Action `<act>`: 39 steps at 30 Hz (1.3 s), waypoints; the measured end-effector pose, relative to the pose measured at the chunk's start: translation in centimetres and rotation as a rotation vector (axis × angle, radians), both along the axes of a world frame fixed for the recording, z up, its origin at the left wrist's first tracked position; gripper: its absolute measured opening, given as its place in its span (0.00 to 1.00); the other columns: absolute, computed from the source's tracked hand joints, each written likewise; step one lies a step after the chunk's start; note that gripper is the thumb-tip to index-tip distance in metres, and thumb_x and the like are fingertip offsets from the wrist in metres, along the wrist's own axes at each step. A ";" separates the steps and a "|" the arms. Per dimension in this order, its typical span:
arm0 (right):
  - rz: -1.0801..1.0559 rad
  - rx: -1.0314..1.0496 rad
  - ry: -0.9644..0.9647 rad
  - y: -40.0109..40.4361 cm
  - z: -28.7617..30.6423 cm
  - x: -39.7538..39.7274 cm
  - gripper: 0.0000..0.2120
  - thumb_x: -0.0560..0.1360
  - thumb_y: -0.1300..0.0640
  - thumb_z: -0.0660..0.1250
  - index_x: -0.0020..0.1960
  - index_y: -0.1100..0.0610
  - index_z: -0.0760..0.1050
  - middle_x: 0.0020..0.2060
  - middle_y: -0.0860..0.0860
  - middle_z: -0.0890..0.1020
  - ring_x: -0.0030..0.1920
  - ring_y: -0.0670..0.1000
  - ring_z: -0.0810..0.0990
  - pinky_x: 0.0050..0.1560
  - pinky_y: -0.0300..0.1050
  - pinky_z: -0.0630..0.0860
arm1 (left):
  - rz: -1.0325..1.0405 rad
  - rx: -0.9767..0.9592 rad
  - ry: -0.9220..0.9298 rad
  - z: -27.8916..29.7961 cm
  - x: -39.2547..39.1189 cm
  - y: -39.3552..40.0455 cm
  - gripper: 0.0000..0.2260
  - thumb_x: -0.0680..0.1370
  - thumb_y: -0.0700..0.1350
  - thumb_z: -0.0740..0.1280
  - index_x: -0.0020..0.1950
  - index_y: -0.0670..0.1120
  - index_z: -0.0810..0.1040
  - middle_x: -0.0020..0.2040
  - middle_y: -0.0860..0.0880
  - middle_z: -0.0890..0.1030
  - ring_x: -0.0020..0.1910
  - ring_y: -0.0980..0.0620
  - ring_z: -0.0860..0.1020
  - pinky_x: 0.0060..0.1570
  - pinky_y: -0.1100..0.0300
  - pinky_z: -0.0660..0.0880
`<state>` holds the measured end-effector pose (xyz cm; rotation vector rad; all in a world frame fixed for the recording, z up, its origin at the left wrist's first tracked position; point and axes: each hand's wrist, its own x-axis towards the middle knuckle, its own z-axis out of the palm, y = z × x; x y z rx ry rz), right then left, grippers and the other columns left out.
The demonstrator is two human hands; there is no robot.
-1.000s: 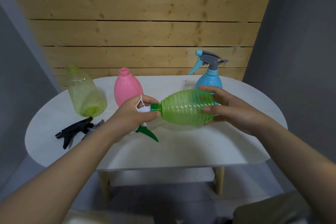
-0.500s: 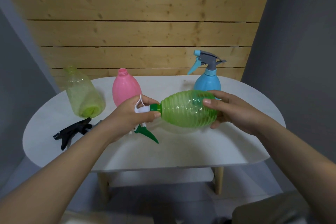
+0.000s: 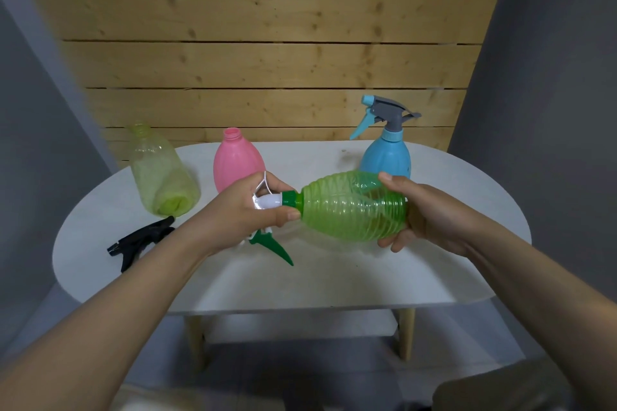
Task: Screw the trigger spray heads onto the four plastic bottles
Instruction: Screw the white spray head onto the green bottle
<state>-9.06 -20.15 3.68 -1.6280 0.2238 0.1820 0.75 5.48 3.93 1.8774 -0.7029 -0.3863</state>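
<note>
A ribbed green bottle (image 3: 350,207) lies sideways in the air above the white table (image 3: 334,277). My right hand (image 3: 424,210) grips its base. My left hand (image 3: 247,210) is closed around the white and green spray head (image 3: 270,202) at the bottle's neck, with its green trigger (image 3: 273,245) pointing down. A blue bottle (image 3: 385,157) with a grey and blue spray head stands behind. A pink bottle (image 3: 235,163) and a pale yellow bottle (image 3: 160,173) stand with bare necks.
A black spray head (image 3: 140,240) lies on the table's left part, partly behind my left forearm. A wooden plank wall (image 3: 267,60) rises behind the table. Grey walls flank both sides.
My right hand has shifted its grip round the green bottle's base, with the thumb now on top. The left hand stays on the spray head.
</note>
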 end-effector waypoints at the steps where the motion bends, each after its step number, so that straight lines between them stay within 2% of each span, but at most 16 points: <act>1: 0.003 0.003 0.007 -0.1 0.0 0.0 0.28 0.65 0.36 0.66 0.56 0.55 0.77 0.40 0.58 0.85 0.33 0.58 0.84 0.29 0.44 0.78 | -0.002 0.007 -0.008 0.0 0.0 0.0 0.11 0.69 0.44 0.74 0.49 0.48 0.76 0.34 0.53 0.81 0.33 0.55 0.78 0.35 0.61 0.74; 5: 0.005 0.039 0.032 0.1 -0.2 0.0 0.30 0.64 0.34 0.67 0.56 0.54 0.76 0.38 0.57 0.84 0.32 0.57 0.83 0.29 0.44 0.77 | -0.018 0.009 -0.043 -0.1 0.1 0.1 0.11 0.69 0.46 0.74 0.48 0.49 0.76 0.33 0.54 0.82 0.31 0.59 0.78 0.31 0.66 0.74; 9: -0.015 0.121 0.023 0.1 -0.1 0.0 0.31 0.64 0.38 0.67 0.61 0.56 0.74 0.46 0.62 0.83 0.37 0.59 0.84 0.34 0.46 0.80 | -0.003 -0.069 0.000 -0.2 0.4 0.0 0.15 0.67 0.48 0.75 0.51 0.53 0.78 0.45 0.50 0.81 0.36 0.57 0.79 0.35 0.66 0.74; 12: -0.044 0.208 0.000 0.1 0.3 0.0 0.32 0.66 0.41 0.66 0.65 0.57 0.72 0.51 0.63 0.81 0.38 0.60 0.83 0.35 0.47 0.80 | 0.019 -0.302 0.190 0.1 0.7 -0.2 0.19 0.65 0.47 0.75 0.54 0.50 0.77 0.42 0.49 0.84 0.40 0.50 0.81 0.43 0.58 0.77; 14: -0.072 0.297 0.002 0.2 0.3 0.1 0.32 0.66 0.41 0.65 0.66 0.56 0.71 0.52 0.62 0.81 0.38 0.60 0.83 0.35 0.47 0.81 | 0.015 -0.485 0.312 0.3 0.8 -0.6 0.18 0.66 0.46 0.71 0.54 0.45 0.77 0.42 0.48 0.85 0.42 0.50 0.83 0.44 0.58 0.79; 16: -0.106 0.405 -0.001 0.6 0.2 0.3 0.31 0.69 0.41 0.63 0.67 0.55 0.70 0.51 0.61 0.82 0.38 0.61 0.83 0.36 0.48 0.81 | 0.009 -0.571 0.398 0.4 0.7 -1.0 0.18 0.67 0.45 0.69 0.55 0.42 0.76 0.45 0.47 0.85 0.45 0.50 0.83 0.44 0.60 0.79; 19: -0.127 0.597 -0.031 1.7 -0.3 0.4 0.26 0.74 0.44 0.60 0.68 0.55 0.69 0.51 0.62 0.83 0.44 0.63 0.84 0.42 0.50 0.83 | 0.002 -0.463 0.409 0.1 0.1 -1.9 0.23 0.66 0.49 0.70 0.58 0.43 0.75 0.52 0.45 0.83 0.51 0.49 0.83 0.45 0.60 0.79; 22: -0.084 0.704 -0.089 3.1 -1.1 0.7 0.23 0.73 0.48 0.63 0.65 0.55 0.72 0.57 0.60 0.82 0.55 0.64 0.81 0.49 0.53 0.81 | 0.013 -0.328 0.327 -0.3 -0.8 -3.1 0.30 0.62 0.57 0.71 0.61 0.47 0.74 0.56 0.48 0.82 0.52 0.52 0.82 0.46 0.59 0.79; 25: -0.039 0.653 -0.111 3.9 -1.6 0.9 0.20 0.73 0.51 0.64 0.63 0.56 0.73 0.56 0.57 0.82 0.54 0.59 0.82 0.55 0.53 0.79 | 0.074 -0.279 0.219 -0.3 -1.2 -4.3 0.32 0.62 0.61 0.70 0.63 0.51 0.71 0.55 0.51 0.81 0.51 0.58 0.81 0.43 0.65 0.78; 28: -0.057 0.527 -0.087 4.3 -1.7 1.3 0.27 0.72 0.51 0.65 0.68 0.59 0.68 0.61 0.59 0.79 0.54 0.58 0.82 0.57 0.53 0.78 | 0.143 -0.290 0.206 0.0 -0.9 -5.3 0.29 0.65 0.60 0.70 0.63 0.52 0.70 0.55 0.52 0.80 0.48 0.60 0.81 0.37 0.71 0.75; 30: -0.101 0.446 -0.063 4.5 -1.7 1.5 0.29 0.70 0.51 0.67 0.69 0.59 0.66 0.61 0.60 0.79 0.54 0.58 0.82 0.54 0.51 0.79 | 0.192 -0.296 0.214 0.0 -0.5 -5.8 0.25 0.67 0.58 0.72 0.60 0.53 0.70 0.54 0.53 0.80 0.47 0.60 0.81 0.36 0.70 0.75; 33: -0.149 0.318 -0.040 4.6 -1.3 1.6 0.22 0.76 0.54 0.64 0.68 0.58 0.69 0.60 0.60 0.79 0.54 0.58 0.81 0.52 0.49 0.79 | 0.273 -0.277 0.195 -0.3 0.3 -6.6 0.26 0.65 0.55 0.75 0.59 0.53 0.70 0.50 0.55 0.80 0.45 0.62 0.81 0.40 0.66 0.77; 36: -0.309 0.156 -0.029 4.4 -1.0 1.7 0.20 0.78 0.55 0.63 0.67 0.60 0.69 0.59 0.60 0.77 0.49 0.57 0.81 0.46 0.47 0.80 | 0.345 -0.240 0.058 -1.0 1.5 -7.0 0.27 0.65 0.52 0.76 0.60 0.54 0.68 0.46 0.61 0.77 0.42 0.66 0.79 0.38 0.68 0.75; 39: -0.387 0.062 -0.030 4.1 -1.1 1.7 0.17 0.77 0.56 0.63 0.64 0.60 0.70 0.51 0.56 0.79 0.42 0.53 0.82 0.39 0.44 0.80 | 0.361 -0.182 -0.087 -1.9 2.6 -7.5 0.28 0.65 0.50 0.76 0.60 0.57 0.67 0.47 0.62 0.76 0.46 0.64 0.76 0.42 0.67 0.73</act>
